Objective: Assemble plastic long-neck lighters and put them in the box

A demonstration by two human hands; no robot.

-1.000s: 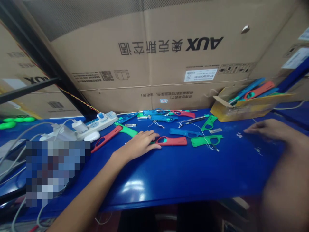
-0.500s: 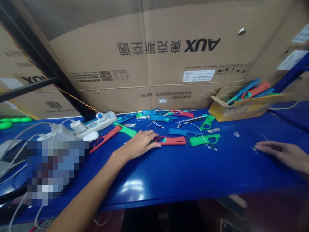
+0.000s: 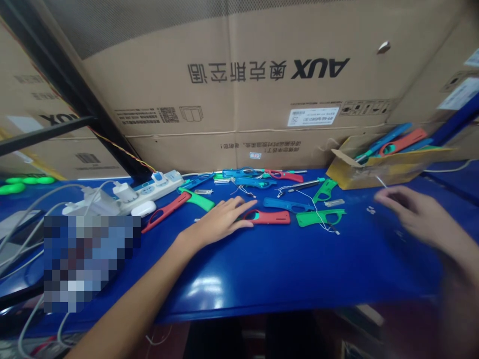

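Cardboard printed with AUX stands along the far side of a glossy blue table. On the right, in front of it, an open yellow-taped box holds blue and red casings. A white power strip with plugs lies far left. The person's right hand, blurred, is on the right, thumb and forefinger pinching a thin pale rod that points up toward the box. The left hand lies palm down near the middle, fingers loosely spread, over the left end of a red plastic casing. Right of that casing are a blue casing and a green casing, a thin white wire across the green one. Small white bits lie left of the right hand.
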